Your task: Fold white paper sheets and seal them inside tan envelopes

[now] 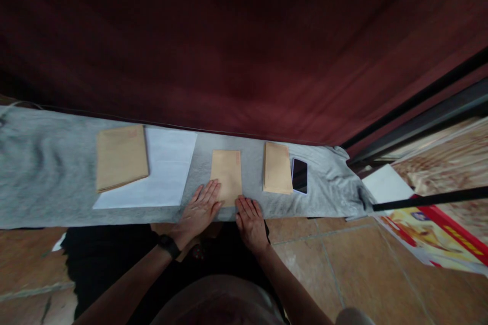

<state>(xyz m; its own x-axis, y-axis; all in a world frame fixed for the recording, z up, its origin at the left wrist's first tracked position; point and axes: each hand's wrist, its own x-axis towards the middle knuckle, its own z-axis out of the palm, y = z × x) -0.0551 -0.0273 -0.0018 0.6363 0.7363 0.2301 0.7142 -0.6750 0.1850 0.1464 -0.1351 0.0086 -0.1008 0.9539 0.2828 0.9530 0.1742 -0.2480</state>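
A single brown paper envelope (227,170) with small red print in its upper right corner lies in front of me on the grey cloth. My left hand (204,205) rests on its lower left edge, fingers stretched out and flat. On its lower right corner lie the extended fingertips of my right hand (250,218). A stack of brown envelopes (122,157) sits to the left, partly over white paper (171,162). To the right is a smaller pile of envelopes (277,167). Neither hand grips anything.
Beside the right pile lies a phone (300,175), screen up. The grey cloth (57,162) covers a narrow bench against a dark red panel (236,61). A black metal bar (430,198) and a colourful printed box (438,236) are at the right, above the tiled floor (312,254).
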